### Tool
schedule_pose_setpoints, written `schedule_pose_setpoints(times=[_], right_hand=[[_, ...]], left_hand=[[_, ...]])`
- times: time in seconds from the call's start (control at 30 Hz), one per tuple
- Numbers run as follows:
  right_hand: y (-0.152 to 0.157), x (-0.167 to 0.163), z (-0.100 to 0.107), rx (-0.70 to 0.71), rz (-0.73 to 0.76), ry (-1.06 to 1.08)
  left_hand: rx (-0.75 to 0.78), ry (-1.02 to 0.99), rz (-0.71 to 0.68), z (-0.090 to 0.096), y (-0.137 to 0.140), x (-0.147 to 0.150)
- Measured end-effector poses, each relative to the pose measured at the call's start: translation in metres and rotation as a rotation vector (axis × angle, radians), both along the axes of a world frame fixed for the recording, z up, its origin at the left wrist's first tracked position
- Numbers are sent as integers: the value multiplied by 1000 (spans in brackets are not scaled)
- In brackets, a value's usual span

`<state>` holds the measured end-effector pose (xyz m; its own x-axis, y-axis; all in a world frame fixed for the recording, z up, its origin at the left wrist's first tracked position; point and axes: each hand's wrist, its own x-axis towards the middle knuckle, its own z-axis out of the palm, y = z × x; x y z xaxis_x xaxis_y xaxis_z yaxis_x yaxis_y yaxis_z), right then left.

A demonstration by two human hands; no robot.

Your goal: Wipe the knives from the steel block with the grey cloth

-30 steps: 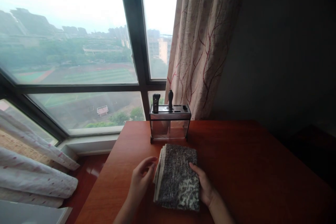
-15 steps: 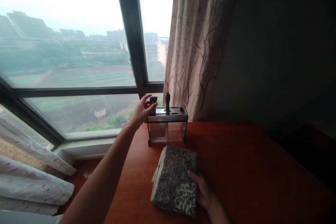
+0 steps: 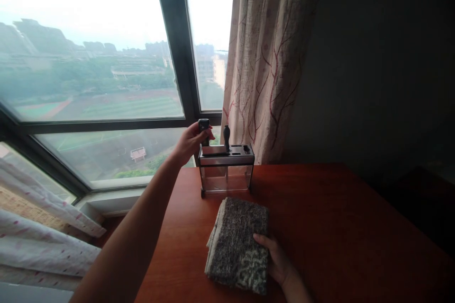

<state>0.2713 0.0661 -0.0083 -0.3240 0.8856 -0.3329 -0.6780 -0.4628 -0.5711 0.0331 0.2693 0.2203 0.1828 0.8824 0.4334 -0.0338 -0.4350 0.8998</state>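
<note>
The left hand (image 3: 190, 141) reaches to the center of the frame, its forearm running up from the lower left. Its fingers are pinching a black handle (image 3: 204, 126), thumb on the near side, above the left end of a knife holder (image 3: 227, 159). A smooth gray strip of metal (image 3: 215, 150) shows just below the handle, along the top of the holder; it seems to be a broad blade, though it is small and dim here. The holder has clear walls and a slotted metal top, and stands upright near the far edge of the reddish-brown surface (image 3: 320, 213). A second black handle (image 3: 226, 137) rises upright from its top, just right of the left hand.

At the lower center of the frame, in front of the holder and apart from it, is a folded gray towel (image 3: 234, 241) with a pale pattern in its lower right corner. The right hand (image 3: 279, 261) grips its right edge, thumb laid on top; how the other fingers are set cannot be told, since the towel hides them.

A window (image 3: 103, 85) fills the upper left, a patterned curtain (image 3: 263, 57) hangs at the upper center, and another pale curtain (image 3: 39, 246) lies at the lower left.
</note>
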Motion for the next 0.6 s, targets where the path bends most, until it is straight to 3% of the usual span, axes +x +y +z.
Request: schedule_pose_setpoints(times=[0.23, 0.43, 0.6], right_hand=[[0, 1, -6, -87, 56, 69], [0, -1, -3, -111, 23, 53], [-1, -2, -4, -82, 13, 42]], left_hand=[[151, -168, -9, 60, 0, -1], [219, -319, 3, 80, -2, -1], [227, -422, 91, 98, -10, -6]])
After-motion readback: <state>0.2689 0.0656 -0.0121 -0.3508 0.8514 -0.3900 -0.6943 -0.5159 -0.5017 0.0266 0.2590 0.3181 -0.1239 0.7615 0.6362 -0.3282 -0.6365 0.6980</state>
